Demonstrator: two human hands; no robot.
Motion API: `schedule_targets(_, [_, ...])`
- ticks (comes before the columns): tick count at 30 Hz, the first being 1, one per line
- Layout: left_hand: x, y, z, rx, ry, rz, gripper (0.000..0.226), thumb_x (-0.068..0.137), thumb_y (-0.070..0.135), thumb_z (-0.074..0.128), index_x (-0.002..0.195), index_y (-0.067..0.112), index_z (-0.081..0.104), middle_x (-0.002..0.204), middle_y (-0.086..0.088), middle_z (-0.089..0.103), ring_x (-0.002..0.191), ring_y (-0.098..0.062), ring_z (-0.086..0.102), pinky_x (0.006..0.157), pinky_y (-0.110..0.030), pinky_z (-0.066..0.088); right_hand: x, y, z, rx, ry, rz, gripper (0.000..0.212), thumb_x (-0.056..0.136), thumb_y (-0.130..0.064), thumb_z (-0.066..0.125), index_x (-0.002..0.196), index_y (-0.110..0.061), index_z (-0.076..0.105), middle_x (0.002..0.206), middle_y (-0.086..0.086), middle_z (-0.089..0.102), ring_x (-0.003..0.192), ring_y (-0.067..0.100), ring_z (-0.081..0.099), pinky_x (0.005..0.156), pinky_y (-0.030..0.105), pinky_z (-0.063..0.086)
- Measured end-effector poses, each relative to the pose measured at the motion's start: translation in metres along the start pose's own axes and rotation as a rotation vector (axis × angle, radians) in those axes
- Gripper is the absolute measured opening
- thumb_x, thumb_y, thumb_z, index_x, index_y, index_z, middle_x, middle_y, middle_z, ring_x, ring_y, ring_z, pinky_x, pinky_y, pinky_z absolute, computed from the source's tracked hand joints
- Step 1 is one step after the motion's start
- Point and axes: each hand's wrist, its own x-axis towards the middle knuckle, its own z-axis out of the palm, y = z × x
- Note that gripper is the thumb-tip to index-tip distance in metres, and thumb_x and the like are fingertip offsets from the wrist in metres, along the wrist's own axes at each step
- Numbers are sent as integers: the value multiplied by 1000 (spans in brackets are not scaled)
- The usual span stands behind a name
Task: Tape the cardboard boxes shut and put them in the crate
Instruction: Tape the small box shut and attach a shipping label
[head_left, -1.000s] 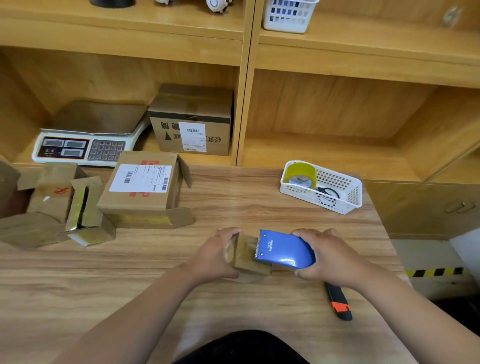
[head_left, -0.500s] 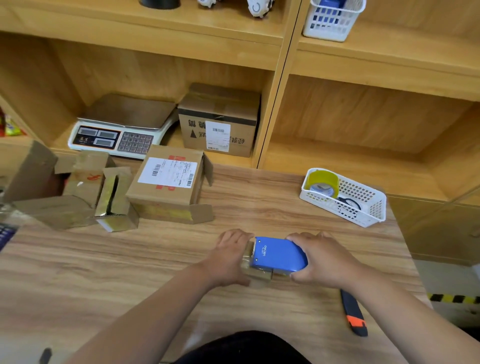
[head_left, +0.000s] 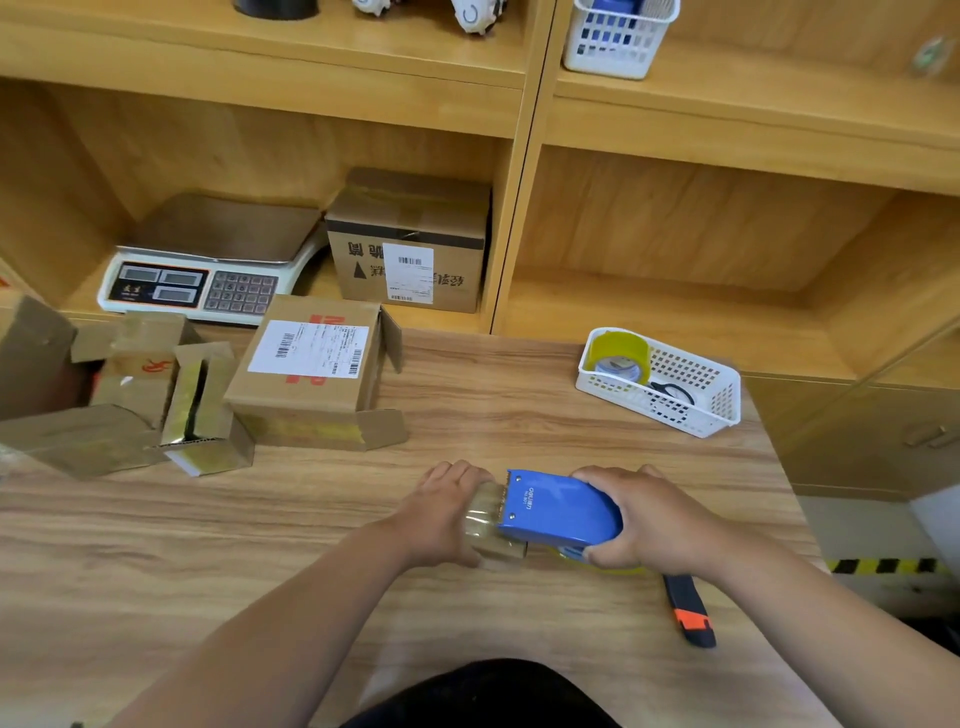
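One small cardboard box (head_left: 496, 545) sits on the wooden table (head_left: 208, 545) close in front of the person, its top glossy with clear tape, caught between both hands. The left hand (head_left: 447, 512) wraps over the box's left end and grips it, fingers curled down its far side. The right hand (head_left: 644, 519) grasps a blue tape dispenser (head_left: 558, 512) from the rear, fingers bent over its far edge and thumb tucked at the near side. The dispenser's toothed front rests on the box top, just beside the left hand's knuckles, and it hides the right part of the box. A black and orange utility knife (head_left: 688, 610) lies just right of the right wrist, near the table's right edge. Toward the far right corner, well apart from the hands, stands a white basket (head_left: 691, 410) with a yellow tape roll (head_left: 621, 356) and scissors (head_left: 675, 392). Plain wood grain stretches leftward from the left hand and back to a labelled cardboard box (head_left: 311, 374) with loose flaps, and several open cardboard boxes (head_left: 202, 410) crowd the far left. Behind them, in the shelf (head_left: 519, 208), are a scale (head_left: 208, 265) and another box
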Motion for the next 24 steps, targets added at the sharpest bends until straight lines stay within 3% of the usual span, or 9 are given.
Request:
schedule_targets(3, [1,2,2,-3,-15,7,96,56,47,81,137,29,33,127,7,37,116,-16,32,97,-21,23,-8,5,2,7,7,2,59,60,-59,63,114,-46,43,101,-26,54,89,7,39,76,19,35])
schedule_targets(11, [2,-1,-1,-45,-23,-14,94,52,48,81,133,29,36,121,9,38,112,-13,35,99,-22,25,-34,36,-9,-69,35,-9,51,62,-54,65,110,-47,47,96,-28,54,93,-13,39,73,8,22])
schedule_targets(15, [5,2,-1,-38,-41,-11,96,52,48,82,134,27,36,122,7,38,111,-13,33,99,-23,26,-46,52,-8,-86,21,55,49,61,-56,64,106,-51,44,94,-31,53,84,-1,44,73,10,24])
schedule_targets(24, [5,8,-3,22,-78,-35,100,56,49,80,139,25,29,129,4,34,121,-17,31,106,-26,26,-22,52,16,-254,10,60,52,62,-58,60,109,-40,46,94,-14,56,79,9,46,76,20,26])
